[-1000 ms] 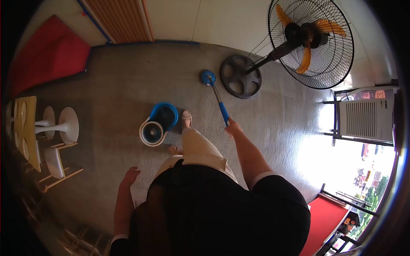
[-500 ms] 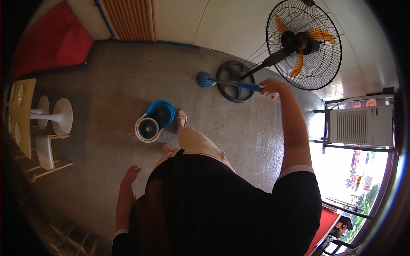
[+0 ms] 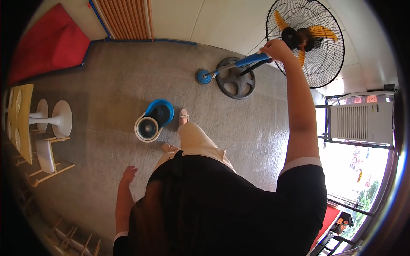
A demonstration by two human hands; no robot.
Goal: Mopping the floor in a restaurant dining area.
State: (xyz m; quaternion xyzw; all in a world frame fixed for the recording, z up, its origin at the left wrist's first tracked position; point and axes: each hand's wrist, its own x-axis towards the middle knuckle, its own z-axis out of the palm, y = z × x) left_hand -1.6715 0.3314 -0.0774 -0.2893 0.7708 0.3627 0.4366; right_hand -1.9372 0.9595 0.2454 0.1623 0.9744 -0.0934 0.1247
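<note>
No lettering can be read. Well to the right of the right hand (image 3: pixel 278 50) and nearer the body, a yellow sign (image 3: pixel 360 176) shows through the window (image 3: pixel 341 166), small and washed out by glare. Between hand and sign in depth, the white unit (image 3: pixel 363 121) bears a small dark mark (image 3: pixel 375 106), too small to make out.

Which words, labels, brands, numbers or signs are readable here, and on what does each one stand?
None can be read.
White slatted appliance: a small dark mark, too small.
Pinkish patches behind it: too blurred to tell if they are text.
Small yellow sign outside: too blurred.
Mop and bucket: no readable text.
</note>
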